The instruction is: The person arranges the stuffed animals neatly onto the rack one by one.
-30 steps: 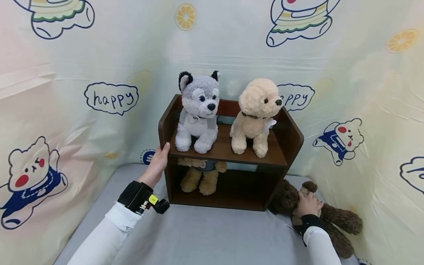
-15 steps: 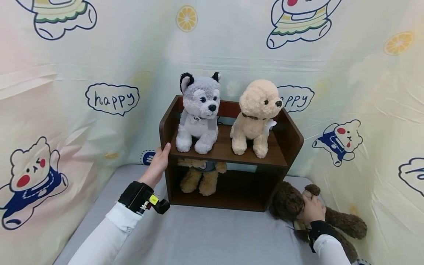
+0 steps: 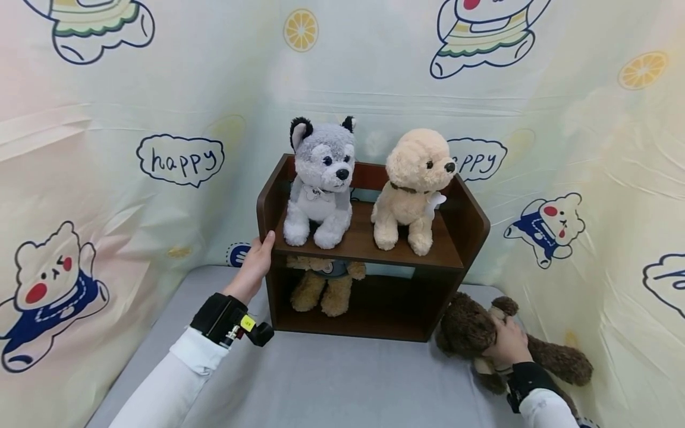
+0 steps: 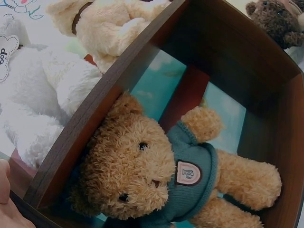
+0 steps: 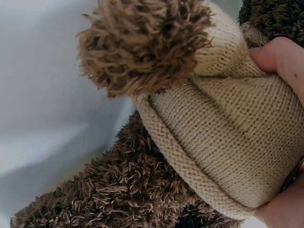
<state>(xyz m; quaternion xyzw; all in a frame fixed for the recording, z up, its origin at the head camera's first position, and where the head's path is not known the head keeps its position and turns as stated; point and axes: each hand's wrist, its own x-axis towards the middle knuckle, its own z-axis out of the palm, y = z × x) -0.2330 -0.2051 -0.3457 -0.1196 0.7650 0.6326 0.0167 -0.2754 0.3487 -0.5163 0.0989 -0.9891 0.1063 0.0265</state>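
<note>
My left hand [image 3: 257, 264] grips the left side panel of a dark brown two-tier wooden shelf [image 3: 364, 257]. At the lower right, my right hand [image 3: 508, 343] holds a dark brown teddy bear [image 3: 465, 326] round its body. The bear lies on its side with its head near the shelf's right panel. In the right wrist view, thumb and fingers clasp its beige knitted sweater [image 5: 237, 137]. A grey husky plush [image 3: 321, 184] and a cream puppy plush [image 3: 412, 190] sit on the upper tier. Below, a tan teddy bear [image 4: 137, 161] in a teal sweater stands at the left.
The shelf stands on a grey cloth-covered surface [image 3: 342, 380]. Printed fabric walls [image 3: 176, 77] with cartoon bears and lettering rise behind it and on both sides. The right wall is close to the brown bear's feet.
The brown bear has shifted slightly to the right, away from the shelf, with my right hand on it. My left hand stays on the panel.
</note>
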